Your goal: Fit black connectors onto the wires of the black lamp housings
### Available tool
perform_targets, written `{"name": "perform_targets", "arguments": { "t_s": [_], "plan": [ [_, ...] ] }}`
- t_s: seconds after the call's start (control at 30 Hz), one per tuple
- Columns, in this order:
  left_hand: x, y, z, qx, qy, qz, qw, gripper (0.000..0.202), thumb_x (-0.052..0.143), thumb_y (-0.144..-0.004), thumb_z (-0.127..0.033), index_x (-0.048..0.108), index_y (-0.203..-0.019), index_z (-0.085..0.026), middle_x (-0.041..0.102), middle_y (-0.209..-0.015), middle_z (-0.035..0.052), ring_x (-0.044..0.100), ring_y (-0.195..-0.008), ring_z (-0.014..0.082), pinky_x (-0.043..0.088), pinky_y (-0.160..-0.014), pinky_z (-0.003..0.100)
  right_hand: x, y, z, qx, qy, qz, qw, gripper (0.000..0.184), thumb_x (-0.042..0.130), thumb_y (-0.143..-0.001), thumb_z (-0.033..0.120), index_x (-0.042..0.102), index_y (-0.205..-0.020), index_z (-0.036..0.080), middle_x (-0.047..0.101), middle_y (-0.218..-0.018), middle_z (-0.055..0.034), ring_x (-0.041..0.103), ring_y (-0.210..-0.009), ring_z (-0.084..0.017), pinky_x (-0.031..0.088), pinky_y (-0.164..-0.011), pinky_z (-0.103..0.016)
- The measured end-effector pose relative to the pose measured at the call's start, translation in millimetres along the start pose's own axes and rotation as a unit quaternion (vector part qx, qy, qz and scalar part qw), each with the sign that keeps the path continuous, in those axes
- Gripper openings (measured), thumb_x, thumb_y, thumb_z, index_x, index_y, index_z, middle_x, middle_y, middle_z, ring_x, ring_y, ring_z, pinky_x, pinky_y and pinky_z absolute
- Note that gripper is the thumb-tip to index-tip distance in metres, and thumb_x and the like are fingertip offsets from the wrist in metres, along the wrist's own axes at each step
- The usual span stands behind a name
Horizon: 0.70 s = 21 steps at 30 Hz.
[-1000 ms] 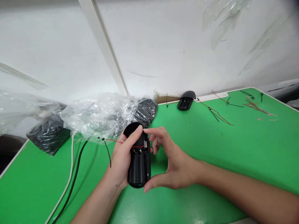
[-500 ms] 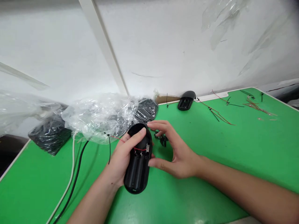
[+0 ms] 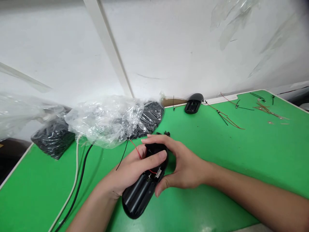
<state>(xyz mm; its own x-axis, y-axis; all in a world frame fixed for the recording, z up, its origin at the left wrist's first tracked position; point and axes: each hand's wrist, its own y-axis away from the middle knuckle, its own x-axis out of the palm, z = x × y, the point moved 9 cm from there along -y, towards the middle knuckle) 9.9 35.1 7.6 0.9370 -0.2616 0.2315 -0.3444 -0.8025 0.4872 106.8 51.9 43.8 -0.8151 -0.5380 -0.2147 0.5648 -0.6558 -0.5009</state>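
A black oval plastic battery housing (image 3: 137, 203) is tilted above the table, its hollow inner side up and its near end pointing down-left. My left hand (image 3: 132, 164) is closed around its left side, the thumb lying across the hollow. A white connector (image 3: 158, 173) sits at the inner right wall. From under the thumb runs a red wire (image 3: 135, 148), and a black wire (image 3: 122, 155) hangs beside it. My right hand (image 3: 181, 161) curves round the far end, fingers over the top edge and thumb against the right side. Small black parts (image 3: 166, 133) lie just behind these fingers.
Clear plastic bags (image 3: 103, 119) with black parts (image 3: 152, 117) lie along the wall at the left. Another black housing (image 3: 193, 103) rests by the wall. Loose wires (image 3: 227, 117) are scattered at the right. A white cable (image 3: 76, 174) and a black cable (image 3: 80, 178) cross the left side.
The housing has moved down and turned clockwise, its far end now leaning right. Both hands moved with it, and my right fingers reach further over its far end.
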Motion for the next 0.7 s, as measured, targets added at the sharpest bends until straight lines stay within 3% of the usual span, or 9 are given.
{"name": "perform_targets", "arguments": {
  "t_s": [0.2,0.37,0.47,0.6,0.7],
  "plan": [
    [-1.5,1.4,1.1,-0.005,-0.018,0.0,1.0,0.049,0.085,-0.071,-0.055,0.055,-0.082,-0.018,0.053,-0.065,-0.0017,0.047,-0.053,0.0061,0.041,-0.046,0.015,-1.8,0.9,2.0,0.001,0.036,0.007,0.999,0.097,0.096,-0.062,0.037,0.049,-0.146,0.025,0.058,-0.143,-0.0101,0.051,-0.139,-0.028,0.04,-0.117,-0.044],
    [0.2,0.5,1.6,-0.014,-0.023,0.032,0.999,0.048,0.082,-0.074,-0.057,0.058,-0.085,-0.017,0.051,-0.061,-0.0027,0.046,-0.047,0.0049,0.039,-0.043,0.014,-0.8,2.0,4.2,-0.002,0.073,0.014,0.997,0.098,0.094,-0.066,0.038,0.045,-0.15,0.025,0.058,-0.144,-0.0114,0.05,-0.14,-0.029,0.039,-0.117,-0.046],
    [0.7,0.3,2.4,-0.028,-0.023,0.051,0.998,0.049,0.082,-0.075,-0.056,0.055,-0.086,-0.017,0.053,-0.062,-0.0025,0.05,-0.048,0.0054,0.043,-0.044,0.013,-0.8,0.9,1.2,0.007,0.047,0.019,0.999,0.103,0.095,-0.065,0.036,0.043,-0.154,0.027,0.056,-0.147,-0.0105,0.048,-0.142,-0.029,0.038,-0.119,-0.046],
    [1.7,3.8,8.6,-0.068,-0.056,0.077,0.993,0.053,0.077,-0.078,-0.062,0.05,-0.09,-0.019,0.058,-0.064,-0.0014,0.057,-0.047,0.0118,0.049,-0.044,0.022,0.1,-1.0,-0.2,0.003,-0.003,0.04,0.999,0.104,0.094,-0.066,0.03,0.041,-0.155,0.028,0.052,-0.151,-0.0083,0.048,-0.142,-0.026,0.038,-0.121,-0.041],
    [-1.6,4.5,9.1,-0.065,-0.078,0.072,0.992,0.055,0.076,-0.077,-0.065,0.05,-0.092,-0.019,0.052,-0.065,-0.0033,0.05,-0.049,0.0076,0.044,-0.045,0.017,-1.6,-1.3,-0.3,0.002,0.001,0.035,0.999,0.101,0.095,-0.064,0.029,0.045,-0.152,0.027,0.053,-0.151,-0.0078,0.049,-0.141,-0.025,0.037,-0.121,-0.04]
  ]
}}
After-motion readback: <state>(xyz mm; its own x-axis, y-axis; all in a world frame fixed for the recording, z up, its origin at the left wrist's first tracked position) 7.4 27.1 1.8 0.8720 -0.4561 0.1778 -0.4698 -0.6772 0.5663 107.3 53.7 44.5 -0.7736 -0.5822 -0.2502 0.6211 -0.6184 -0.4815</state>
